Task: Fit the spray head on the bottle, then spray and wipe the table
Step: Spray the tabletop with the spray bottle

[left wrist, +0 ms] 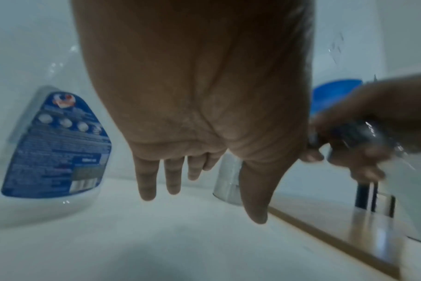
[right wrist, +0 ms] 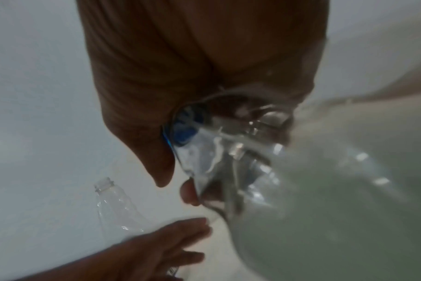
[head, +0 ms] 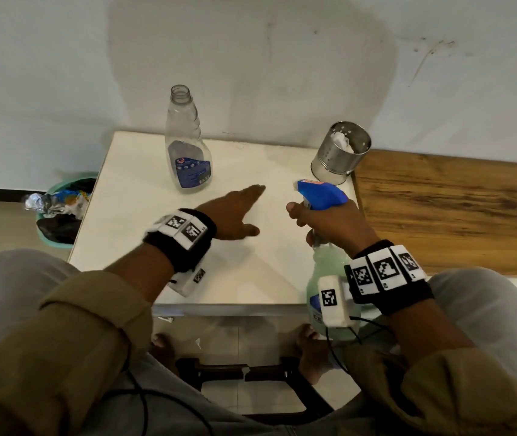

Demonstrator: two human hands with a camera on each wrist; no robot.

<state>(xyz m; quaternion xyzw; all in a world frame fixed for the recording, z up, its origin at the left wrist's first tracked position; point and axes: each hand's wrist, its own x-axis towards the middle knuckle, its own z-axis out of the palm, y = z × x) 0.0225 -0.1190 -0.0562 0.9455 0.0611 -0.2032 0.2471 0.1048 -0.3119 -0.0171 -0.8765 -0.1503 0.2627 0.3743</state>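
My right hand (head: pixel 323 221) grips the neck of a clear spray bottle (head: pixel 329 278) holding pale green liquid, lifted above the white table's (head: pixel 131 234) front right corner. Its blue spray head (head: pixel 321 193) is fitted on top and points left. In the right wrist view my fingers curl round the bottle's neck (right wrist: pixel 228 144). My left hand (head: pixel 238 212) stretches over the table's middle with straight fingers and holds nothing. In the left wrist view its fingers (left wrist: pixel 147 178) hang just above the table (left wrist: pixel 180 237). A second clear bottle (head: pixel 186 146) with a blue label stands uncapped at the back.
A perforated steel cup (head: pixel 342 152) with a white cloth (head: pixel 342 140) inside stands at the table's back right. A wooden surface (head: pixel 452 212) adjoins on the right. A green bin (head: pixel 59 212) with rubbish sits on the floor to the left. A wall rises behind.
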